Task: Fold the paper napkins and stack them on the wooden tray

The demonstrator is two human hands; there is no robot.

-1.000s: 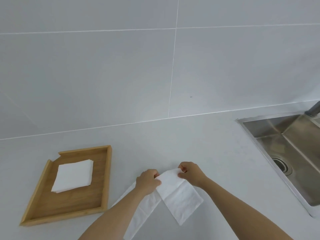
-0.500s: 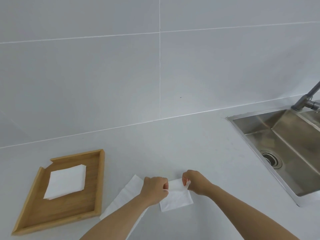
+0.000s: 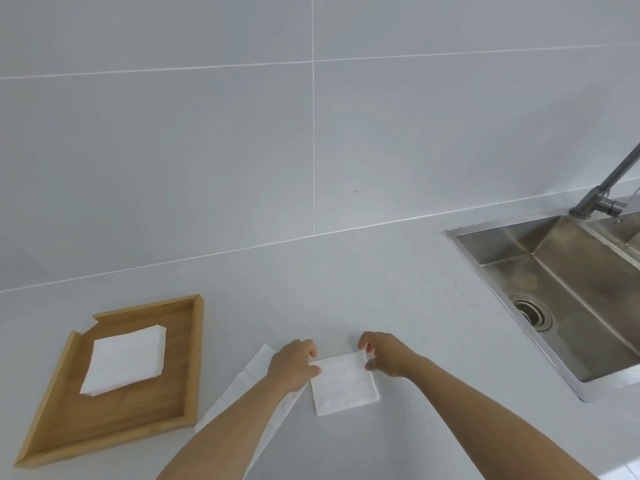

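Observation:
A small folded white napkin (image 3: 343, 384) lies flat on the white counter between my hands. My left hand (image 3: 294, 365) pinches its upper left corner. My right hand (image 3: 388, 355) holds its upper right corner with thumb and fingers. An unfolded white napkin (image 3: 242, 386) lies under my left forearm, partly hidden. The wooden tray (image 3: 188, 368) sits at the left, with a stack of folded napkins (image 3: 126, 358) inside it.
A steel sink (image 3: 571, 299) with a drain and a grey tap (image 3: 609, 188) is sunk into the counter at the right. A tiled wall rises behind the counter.
The long napkin that hung between my hands has been folded in half and laid flat on the counter. Both hands have come down with it. The view has shifted right.

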